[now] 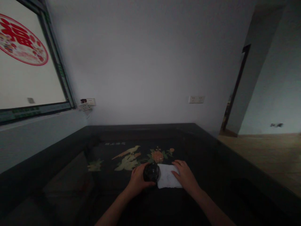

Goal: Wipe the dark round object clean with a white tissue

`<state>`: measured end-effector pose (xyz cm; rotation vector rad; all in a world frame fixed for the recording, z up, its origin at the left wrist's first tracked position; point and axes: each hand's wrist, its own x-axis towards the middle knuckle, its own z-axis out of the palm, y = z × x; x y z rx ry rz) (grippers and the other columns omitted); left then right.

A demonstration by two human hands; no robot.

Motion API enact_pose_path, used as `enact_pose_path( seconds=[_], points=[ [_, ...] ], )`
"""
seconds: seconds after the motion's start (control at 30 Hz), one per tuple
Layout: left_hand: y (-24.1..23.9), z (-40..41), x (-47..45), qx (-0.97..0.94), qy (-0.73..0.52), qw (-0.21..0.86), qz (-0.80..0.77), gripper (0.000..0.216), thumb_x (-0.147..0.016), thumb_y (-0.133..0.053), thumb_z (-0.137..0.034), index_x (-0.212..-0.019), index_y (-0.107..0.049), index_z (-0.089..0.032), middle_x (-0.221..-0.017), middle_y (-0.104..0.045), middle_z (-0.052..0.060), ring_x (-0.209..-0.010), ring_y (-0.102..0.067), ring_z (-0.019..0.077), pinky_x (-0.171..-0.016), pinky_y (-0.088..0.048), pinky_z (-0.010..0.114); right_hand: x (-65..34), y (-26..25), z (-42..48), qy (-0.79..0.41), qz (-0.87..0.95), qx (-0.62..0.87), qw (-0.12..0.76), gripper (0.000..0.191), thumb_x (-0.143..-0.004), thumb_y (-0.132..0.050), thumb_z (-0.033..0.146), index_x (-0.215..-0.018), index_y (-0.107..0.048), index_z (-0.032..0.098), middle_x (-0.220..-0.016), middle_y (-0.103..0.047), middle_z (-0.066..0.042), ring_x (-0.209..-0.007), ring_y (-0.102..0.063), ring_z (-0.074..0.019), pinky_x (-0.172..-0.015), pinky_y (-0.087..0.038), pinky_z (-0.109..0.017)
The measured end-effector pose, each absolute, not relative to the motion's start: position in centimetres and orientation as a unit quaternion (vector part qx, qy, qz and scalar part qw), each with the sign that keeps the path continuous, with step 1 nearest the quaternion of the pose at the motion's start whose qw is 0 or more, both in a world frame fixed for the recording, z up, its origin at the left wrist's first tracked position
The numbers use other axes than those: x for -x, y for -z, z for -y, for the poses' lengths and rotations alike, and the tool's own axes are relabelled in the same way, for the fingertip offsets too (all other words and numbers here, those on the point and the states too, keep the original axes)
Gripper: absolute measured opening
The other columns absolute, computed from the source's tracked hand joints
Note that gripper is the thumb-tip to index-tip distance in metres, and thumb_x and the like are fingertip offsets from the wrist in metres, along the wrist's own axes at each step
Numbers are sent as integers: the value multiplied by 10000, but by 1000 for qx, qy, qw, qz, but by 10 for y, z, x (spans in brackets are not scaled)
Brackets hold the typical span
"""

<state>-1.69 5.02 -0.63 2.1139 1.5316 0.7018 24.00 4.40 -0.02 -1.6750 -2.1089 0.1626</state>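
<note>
My left hand [139, 179] curves round a dark, shiny, round glass vessel [151, 172], its thumb at the near side and its fingers at the far side. The vessel stands on the dark tabletop, close against the left edge of a white cloth or paper towel [168, 177]. Over the towel's right side lies my right hand [184, 175], thumb and fingers spread apart and touching it. The towel is roughly square and lies flat, its right edge partly hidden under that hand. Whether the vessel is a cup or a small bowl I cannot tell.
The glossy black table [141, 133] bears a printed bird [128, 152] and a flower [157, 156]. Its far edge meets a pale wall with sockets [197, 99]. A window [30, 78] is at left; wooden floor [265, 150] shows at right.
</note>
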Motion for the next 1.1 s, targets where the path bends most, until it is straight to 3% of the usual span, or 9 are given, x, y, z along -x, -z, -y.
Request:
enact_pose_path(
  seconds=[0.4,0.73,0.83,0.93,1.1],
  points=[
    [4,-50,14,-764,-250,194,-562,823,-547,-766,-451,-1283,-493,-203,-1313,-535,132,-1239,-458,320,-1034,-322,431,-247,10,-51,-16,722,674,156,507,-810,-569,473,-1210,-579,162,-1229,-529,-167,-1110,-479,-338,-856,-411,-426],
    [7,-53,13,-754,-260,201,-569,810,-543,-762,-501,-1263,-512,-225,-1255,-588,122,-1205,-490,331,-1039,-302,465,-245,9,-57,-96,694,684,205,242,-677,-688,292,-851,-575,167,-978,-573,-97,-938,-536,-257,-738,-392,-326],
    [6,-52,14,-745,-294,234,-551,820,-520,-792,-452,-1252,-516,-208,-1242,-598,131,-1194,-502,331,-1049,-294,477,-243,8,-56,-133,710,647,244,138,-675,-644,223,-714,-519,181,-840,-582,-54,-817,-548,-207,-695,-384,-289],
    [4,-53,13,-717,-365,301,-512,772,-504,-820,-339,-1208,-534,-200,-1221,-608,131,-1172,-524,319,-1038,-333,457,-239,4,-54,-208,701,593,337,91,-701,-565,208,-679,-477,197,-694,-563,-2,-681,-546,-168,-623,-383,-262],
    [-4,-47,2,-566,-519,479,-425,727,-547,-824,-275,-1192,-498,-195,-1202,-601,133,-1136,-559,295,-1028,-377,438,-232,-7,-48,-339,614,519,488,174,-697,-586,324,-786,-555,178,-744,-639,-32,-726,-620,-209,-610,-451,-285]
  ],
)
